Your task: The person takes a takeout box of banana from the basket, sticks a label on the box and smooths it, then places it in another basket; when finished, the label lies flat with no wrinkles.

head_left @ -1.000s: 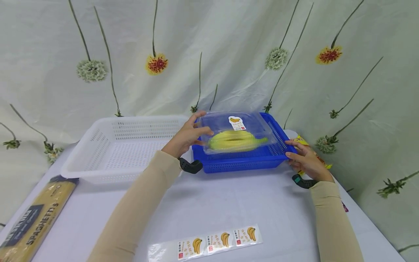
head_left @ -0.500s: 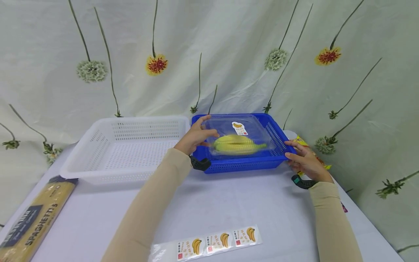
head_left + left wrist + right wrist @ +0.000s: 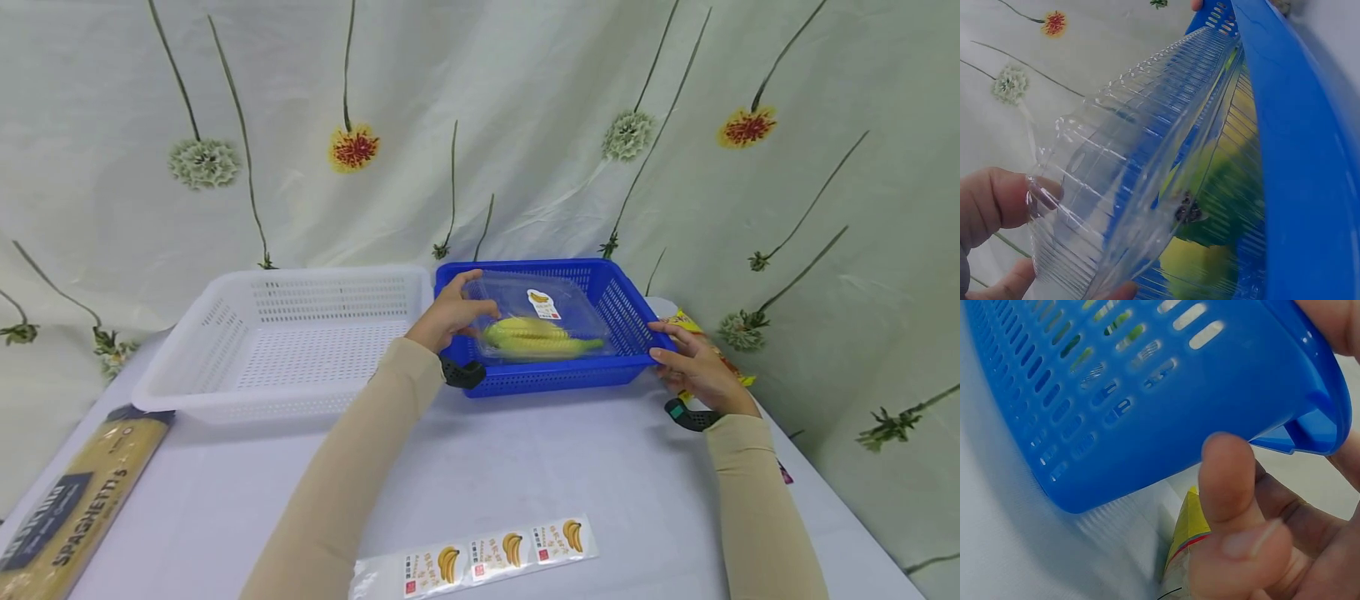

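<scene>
My left hand point(image 3: 450, 315) grips the left end of a clear ribbed plastic box point(image 3: 588, 307). Inside the box lie yellow-green bananas point(image 3: 534, 343), and a banana sticker point(image 3: 543, 305) is on its lid. The box sits low within the blue basket point(image 3: 562, 380), tilted in the left wrist view, with thumb and fingers around its ribbed edge point(image 3: 1063, 206). At the basket's right front corner my right hand point(image 3: 701, 371) holds the rim, its fingers at the outer wall in the right wrist view.
A white basket point(image 3: 168, 367) stands left of the blue one. Front left lies a spaghetti pack point(image 3: 78, 508). A strip of banana stickers point(image 3: 498, 552) lies at the front. Behind my right hand is a yellow packet point(image 3: 684, 320). A flowered cloth point(image 3: 480, 100) hangs at the back.
My left hand has lowered the banana box and brought it slightly right, down into the blue basket. The right hand has stayed at the basket's rim.
</scene>
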Available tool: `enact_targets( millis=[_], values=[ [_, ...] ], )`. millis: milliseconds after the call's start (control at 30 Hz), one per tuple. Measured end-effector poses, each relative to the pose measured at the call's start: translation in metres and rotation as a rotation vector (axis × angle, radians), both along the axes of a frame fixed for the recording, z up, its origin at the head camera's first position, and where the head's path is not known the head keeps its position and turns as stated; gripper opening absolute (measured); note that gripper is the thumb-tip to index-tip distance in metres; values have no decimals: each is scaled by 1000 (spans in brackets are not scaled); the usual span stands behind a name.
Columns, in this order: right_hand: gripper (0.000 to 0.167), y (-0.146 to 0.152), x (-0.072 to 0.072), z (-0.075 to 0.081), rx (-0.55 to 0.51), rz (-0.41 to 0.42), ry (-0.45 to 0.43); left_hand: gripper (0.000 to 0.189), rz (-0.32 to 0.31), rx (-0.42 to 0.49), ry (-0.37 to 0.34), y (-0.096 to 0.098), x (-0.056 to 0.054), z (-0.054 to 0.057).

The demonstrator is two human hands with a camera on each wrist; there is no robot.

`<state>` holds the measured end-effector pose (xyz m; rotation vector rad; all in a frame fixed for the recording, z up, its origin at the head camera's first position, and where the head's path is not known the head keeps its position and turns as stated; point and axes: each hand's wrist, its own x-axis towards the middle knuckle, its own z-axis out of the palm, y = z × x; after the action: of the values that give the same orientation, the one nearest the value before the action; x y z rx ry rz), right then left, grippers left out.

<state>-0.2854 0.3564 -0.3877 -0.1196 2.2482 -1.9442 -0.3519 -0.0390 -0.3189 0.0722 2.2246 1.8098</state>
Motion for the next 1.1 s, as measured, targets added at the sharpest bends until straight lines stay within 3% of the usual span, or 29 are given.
enact_targets(
  millis=[700,1100],
  values=[
    [41,0,0,0,-48,2,-10,77,73,-40,58,14,3,-4],
    [42,0,0,-1,-46,8,-4,88,66,-78,34,19,5,-10]
  ],
)
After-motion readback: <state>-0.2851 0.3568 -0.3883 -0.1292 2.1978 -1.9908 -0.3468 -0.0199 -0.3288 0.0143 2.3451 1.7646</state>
